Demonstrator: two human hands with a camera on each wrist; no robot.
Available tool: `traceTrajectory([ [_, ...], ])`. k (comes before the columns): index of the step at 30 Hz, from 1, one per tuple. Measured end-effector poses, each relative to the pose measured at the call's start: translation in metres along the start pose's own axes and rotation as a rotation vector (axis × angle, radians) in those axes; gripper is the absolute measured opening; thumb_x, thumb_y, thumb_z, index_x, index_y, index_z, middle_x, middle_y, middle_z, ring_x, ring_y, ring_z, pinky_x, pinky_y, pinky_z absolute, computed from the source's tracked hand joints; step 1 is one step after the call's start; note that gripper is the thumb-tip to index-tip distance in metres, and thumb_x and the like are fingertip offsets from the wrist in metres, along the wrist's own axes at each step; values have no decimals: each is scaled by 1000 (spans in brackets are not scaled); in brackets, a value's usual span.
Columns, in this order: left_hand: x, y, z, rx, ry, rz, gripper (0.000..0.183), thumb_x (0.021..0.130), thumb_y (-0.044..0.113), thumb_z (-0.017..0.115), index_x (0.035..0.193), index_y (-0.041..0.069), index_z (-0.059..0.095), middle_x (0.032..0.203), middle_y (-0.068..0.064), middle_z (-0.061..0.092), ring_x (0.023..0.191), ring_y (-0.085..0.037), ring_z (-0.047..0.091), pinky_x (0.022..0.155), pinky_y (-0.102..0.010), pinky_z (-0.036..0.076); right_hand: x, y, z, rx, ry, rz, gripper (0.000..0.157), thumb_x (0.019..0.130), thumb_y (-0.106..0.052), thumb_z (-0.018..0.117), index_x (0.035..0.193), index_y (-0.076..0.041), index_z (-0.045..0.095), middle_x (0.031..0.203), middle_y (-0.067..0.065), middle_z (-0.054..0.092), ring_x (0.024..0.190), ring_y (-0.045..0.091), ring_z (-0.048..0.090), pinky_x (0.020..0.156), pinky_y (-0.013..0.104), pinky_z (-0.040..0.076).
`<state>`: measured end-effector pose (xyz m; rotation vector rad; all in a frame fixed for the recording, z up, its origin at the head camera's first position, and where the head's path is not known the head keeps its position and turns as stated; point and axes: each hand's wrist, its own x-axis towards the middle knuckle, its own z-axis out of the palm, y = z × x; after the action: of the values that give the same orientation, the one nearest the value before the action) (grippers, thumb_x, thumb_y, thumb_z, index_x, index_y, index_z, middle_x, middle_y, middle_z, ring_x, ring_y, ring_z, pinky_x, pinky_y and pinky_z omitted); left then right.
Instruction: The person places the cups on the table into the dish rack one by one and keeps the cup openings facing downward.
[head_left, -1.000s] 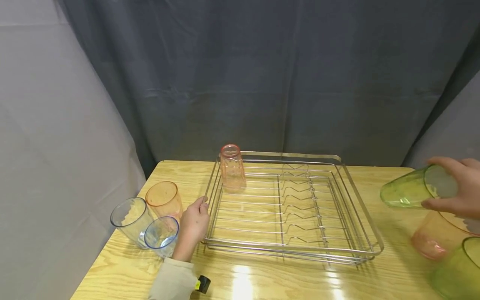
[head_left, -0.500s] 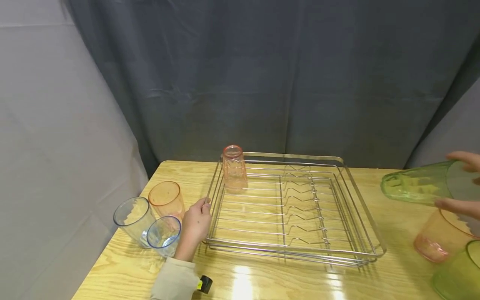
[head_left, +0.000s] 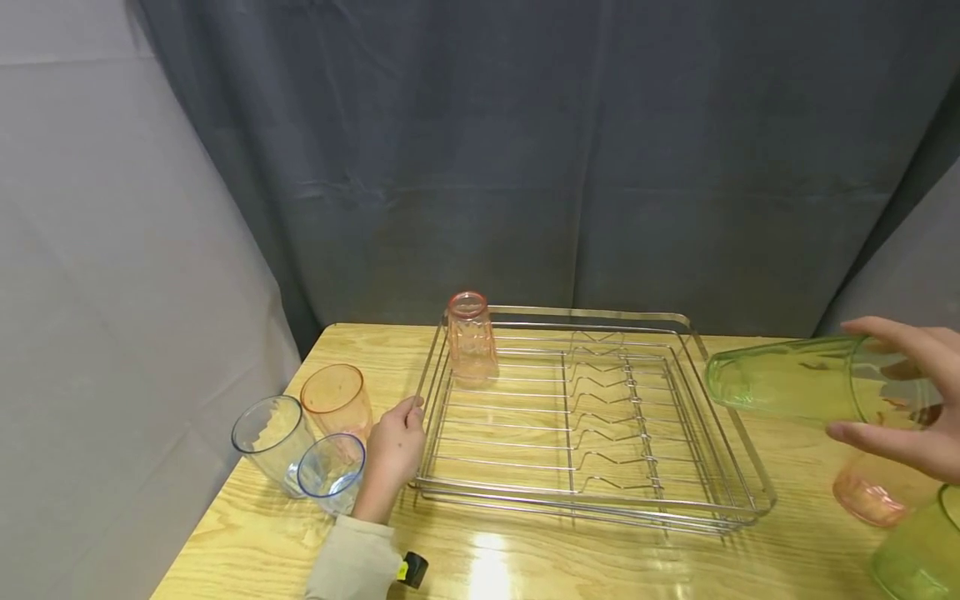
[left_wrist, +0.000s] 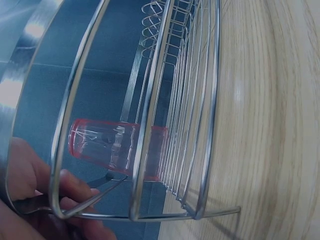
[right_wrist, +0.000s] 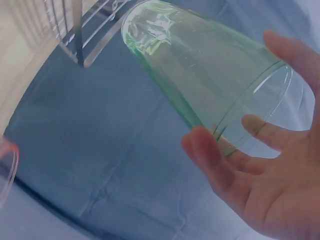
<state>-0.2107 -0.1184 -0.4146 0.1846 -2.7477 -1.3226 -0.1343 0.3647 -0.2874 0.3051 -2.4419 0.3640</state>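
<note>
On the table stands a wire dish rack [head_left: 585,313]. My left hand [head_left: 396,446] grips its left rail, and the left wrist view shows the fingers curled round the metal. Inside the rack's far left corner a pink tumbler [head_left: 472,346] stands mouth down. My right hand [head_left: 943,417] holds a green tumbler [head_left: 787,379] near its rim, between thumb and fingers. This tumbler lies almost level in the air, its base pointing left at the rack's right rail. In the right wrist view some fingertips [right_wrist: 252,123] show within or behind its mouth.
Left of the rack stand an orange tumbler [head_left: 336,404], a grey-rimmed tumbler [head_left: 281,446] and a blue-rimmed tumbler [head_left: 333,471], close to my left forearm. At right, below my right hand, are another orange tumbler [head_left: 870,493] and another green tumbler [head_left: 918,550]. A dark curtain [head_left: 480,167] hangs behind the table.
My right hand has carried the green tumbler leftward, toward the rack, and turned it nearly level. The left hand keeps its grip on the rail; the pink tumbler stays in place.
</note>
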Motion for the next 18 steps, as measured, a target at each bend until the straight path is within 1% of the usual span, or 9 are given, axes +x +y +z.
traceTrajectory([
  [1, 0, 0, 0, 3, -2, -1, 42, 106, 22, 38, 142, 8, 54, 93, -17, 70, 44, -12, 32, 45, -29, 34, 0, -4, 1, 8, 2, -16, 116, 40, -39, 99, 138, 0, 51, 108, 37, 56, 70, 36, 60, 53, 10, 39],
  [2, 0, 0, 0, 4, -5, -2, 42, 106, 23, 37, 142, 8, 54, 90, -18, 69, 43, -12, 31, 44, -28, 34, 0, -7, 1, 23, -4, -25, 114, 41, -37, 99, 138, 0, 52, 108, 36, 56, 71, 34, 59, 50, 6, 31],
  [3, 0, 1, 0, 5, -6, -4, 42, 106, 23, 37, 142, 9, 54, 90, -19, 68, 43, -12, 31, 43, -27, 33, 0, -12, 1, 33, -27, -19, 112, 44, -37, 98, 139, -1, 50, 110, 36, 55, 70, 35, 60, 48, 9, 32],
  [6, 0, 1, 0, 8, -4, 6, 42, 106, 23, 37, 142, 8, 54, 112, -22, 70, 45, -13, 33, 45, -28, 34, 0, -20, 4, 59, -117, 32, 110, 51, -26, 98, 146, -6, 45, 120, 34, 52, 81, 36, 60, 47, 14, 37],
  [9, 0, 0, 1, 6, -5, 4, 43, 106, 23, 37, 143, 8, 53, 124, -21, 67, 47, -14, 34, 48, -30, 36, 1, -28, 6, 81, -207, 85, 107, 59, -26, 96, 150, -11, 40, 129, 32, 49, 92, 43, 56, 50, 19, 42],
  [12, -1, -1, 0, 0, -10, -5, 43, 106, 24, 37, 143, 8, 53, 116, -22, 69, 45, -13, 33, 47, -30, 36, 3, -34, 7, 115, -238, 95, 101, 62, -30, 94, 148, -15, 42, 129, 26, 52, 100, 11, 58, 53, 17, 45],
  [15, -2, -1, -1, -7, -11, -11, 43, 106, 24, 38, 143, 8, 52, 116, -21, 69, 44, -12, 32, 47, -30, 36, 4, -40, 8, 165, -242, 95, 97, 64, -30, 94, 146, -18, 45, 129, 22, 54, 96, -22, 43, 56, 15, 46],
  [16, -2, 0, -1, -6, -8, -5, 43, 106, 23, 38, 143, 7, 53, 114, -22, 70, 44, -13, 32, 47, -30, 36, 3, -41, 9, 184, -244, 98, 96, 64, -30, 94, 146, -19, 45, 129, 20, 55, 92, -29, 36, 56, 15, 47],
  [18, -2, 1, -1, -6, -6, -1, 43, 106, 23, 38, 143, 7, 53, 113, -20, 71, 44, -13, 32, 47, -30, 36, 1, -45, 9, 221, -257, 110, 96, 65, -28, 93, 147, -21, 44, 133, 19, 53, 90, -28, 39, 57, 17, 48],
])
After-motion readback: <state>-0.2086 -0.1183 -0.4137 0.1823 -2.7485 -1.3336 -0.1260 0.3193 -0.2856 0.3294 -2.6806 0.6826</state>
